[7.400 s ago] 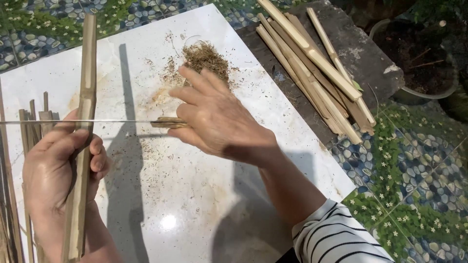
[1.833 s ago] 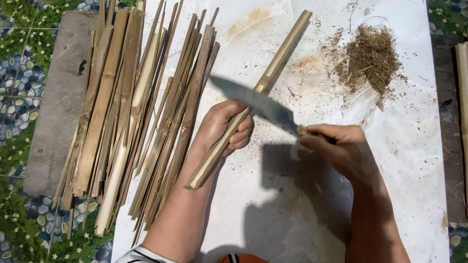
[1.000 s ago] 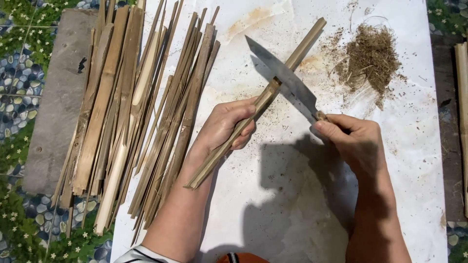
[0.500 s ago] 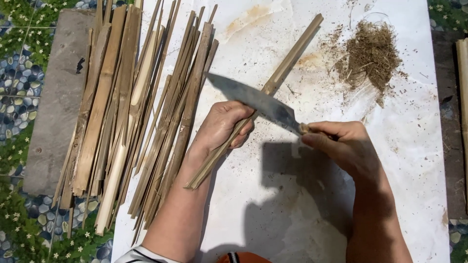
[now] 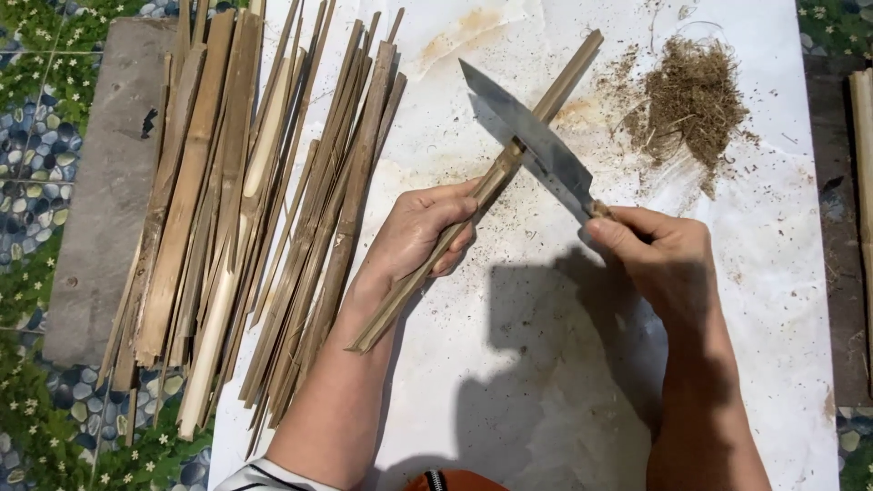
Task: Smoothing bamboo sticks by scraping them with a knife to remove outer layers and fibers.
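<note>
Head view: the left hand (image 5: 423, 232) is gripping 1 long tan bamboo strip (image 5: 473, 195) slanted over the white sheet (image 5: 564, 382). The right hand (image 5: 659, 259) is clasping a grey-bladed knife (image 5: 532, 145) whose edge is meeting the strip mid-length; keeping the left fingers below the blade looks wise.

One head-worn view — looking steeply down, close over the white board (image 5: 509, 382).
</note>
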